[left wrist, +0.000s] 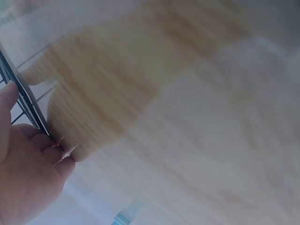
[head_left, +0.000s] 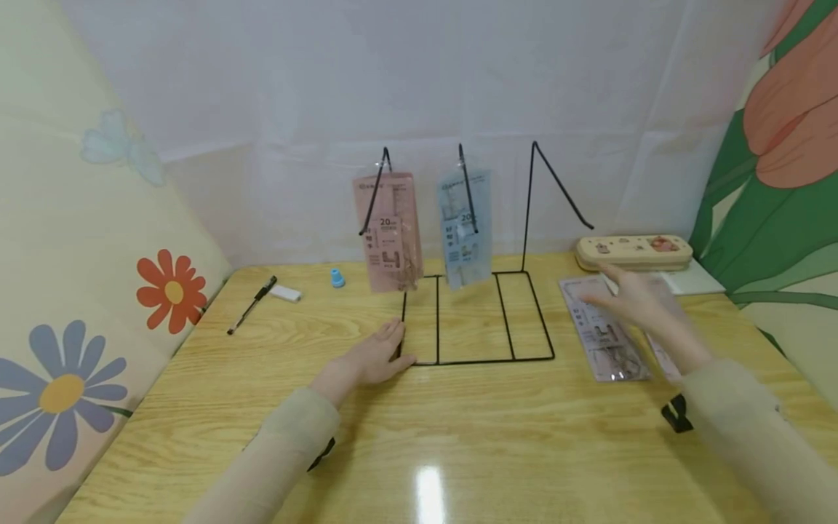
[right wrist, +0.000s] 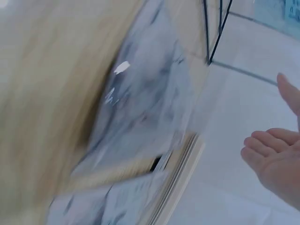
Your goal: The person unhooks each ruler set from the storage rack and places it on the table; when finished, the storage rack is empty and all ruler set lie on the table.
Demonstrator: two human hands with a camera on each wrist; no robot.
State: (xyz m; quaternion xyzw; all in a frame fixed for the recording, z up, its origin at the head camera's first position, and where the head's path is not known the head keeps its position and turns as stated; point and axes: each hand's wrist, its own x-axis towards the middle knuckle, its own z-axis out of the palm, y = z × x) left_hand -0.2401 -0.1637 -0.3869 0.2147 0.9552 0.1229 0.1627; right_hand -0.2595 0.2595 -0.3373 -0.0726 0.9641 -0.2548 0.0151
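Observation:
A black wire display rack [head_left: 474, 362] with three upright hooks stands on the table. Pink stationery packs [head_left: 386, 240] hang from its left hook and light blue packs [head_left: 481, 247] from its middle one. My left hand [head_left: 369, 355] holds the rack's front left corner, the wire [left wrist: 28, 101] lying between thumb and fingers in the left wrist view. Over at the right, purple-grey clear packs [head_left: 599, 338] lie flat on the tabletop. Above them is my right hand [head_left: 628, 298], fingers extended, thumb spread apart and palm bare in the right wrist view.
A cream pencil case [head_left: 631, 253] sits at the back right on a pale notebook [head_left: 700, 280]. At the back left lie a black pen [head_left: 252, 306], a white eraser [head_left: 285, 293] and a small blue pencil sharpener [head_left: 337, 278]. Behind the table [head_left: 458, 429] hangs a white cloth [head_left: 419, 73].

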